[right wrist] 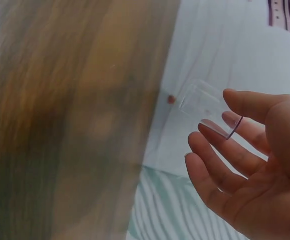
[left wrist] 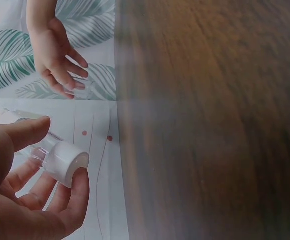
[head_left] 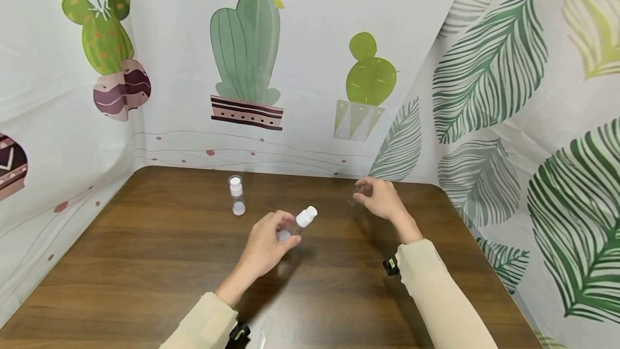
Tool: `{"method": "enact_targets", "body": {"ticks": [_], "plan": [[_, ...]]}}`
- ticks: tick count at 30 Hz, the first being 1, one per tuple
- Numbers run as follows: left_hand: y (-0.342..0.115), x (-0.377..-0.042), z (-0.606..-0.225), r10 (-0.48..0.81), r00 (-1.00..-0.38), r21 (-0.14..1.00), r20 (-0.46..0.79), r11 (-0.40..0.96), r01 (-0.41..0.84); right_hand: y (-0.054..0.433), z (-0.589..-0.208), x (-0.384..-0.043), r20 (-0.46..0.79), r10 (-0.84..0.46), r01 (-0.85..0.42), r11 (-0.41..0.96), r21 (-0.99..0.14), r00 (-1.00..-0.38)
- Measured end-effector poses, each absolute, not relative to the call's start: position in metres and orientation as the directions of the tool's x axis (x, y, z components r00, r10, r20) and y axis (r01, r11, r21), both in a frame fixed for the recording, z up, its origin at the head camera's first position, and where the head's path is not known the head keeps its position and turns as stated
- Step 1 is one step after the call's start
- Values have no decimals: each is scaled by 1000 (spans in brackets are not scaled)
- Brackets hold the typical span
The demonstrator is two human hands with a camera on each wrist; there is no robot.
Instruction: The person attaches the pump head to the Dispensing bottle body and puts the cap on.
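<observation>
My left hand (head_left: 269, 242) grips a small clear pump bottle (left wrist: 49, 145) with a white base and a white pump head (head_left: 306, 216). The bottle is tilted, its pump head pointing up and to the right in the head view. Over the right part of the table, my right hand (head_left: 382, 198) pinches a clear plastic cap (right wrist: 204, 105) between thumb and fingers, its rim at the fingertips. The cap is see-through and faint in the head view. A second pump bottle (head_left: 237, 196), with its clear cap on, stands upright to the left of my left hand.
The brown wooden table (head_left: 145, 263) ends at a white cloth backdrop (head_left: 310, 96) printed with cacti and leaves. The cloth also rises along the left and right sides of the table.
</observation>
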State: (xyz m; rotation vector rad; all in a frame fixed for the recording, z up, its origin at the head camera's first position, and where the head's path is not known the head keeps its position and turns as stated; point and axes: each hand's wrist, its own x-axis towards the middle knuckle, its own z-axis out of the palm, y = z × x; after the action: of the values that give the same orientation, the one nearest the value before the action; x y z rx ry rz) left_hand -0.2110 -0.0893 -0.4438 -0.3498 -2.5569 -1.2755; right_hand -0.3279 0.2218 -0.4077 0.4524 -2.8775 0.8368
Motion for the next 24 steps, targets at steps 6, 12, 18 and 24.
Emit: {"method": "enact_targets", "body": {"ticks": [6,12,18,24], "plan": [[-90,-211,-444,94,-935,744,341,580,330,209,-399,-316,238,-243,-336,765,-550,-941],[-90,-211,-445,91,-930,738,357,582,340,198,-391,-300,271,-234,-352,735,-580,-934],[-90,-210,-446,87,-928,736,362,583,342,187,-381,-283,307,-232,-377,701,-605,-923],[-89,-210,-445,85,-929,741,360,579,341,176,-372,-266,354,-222,-407,663,-628,-908]]}}
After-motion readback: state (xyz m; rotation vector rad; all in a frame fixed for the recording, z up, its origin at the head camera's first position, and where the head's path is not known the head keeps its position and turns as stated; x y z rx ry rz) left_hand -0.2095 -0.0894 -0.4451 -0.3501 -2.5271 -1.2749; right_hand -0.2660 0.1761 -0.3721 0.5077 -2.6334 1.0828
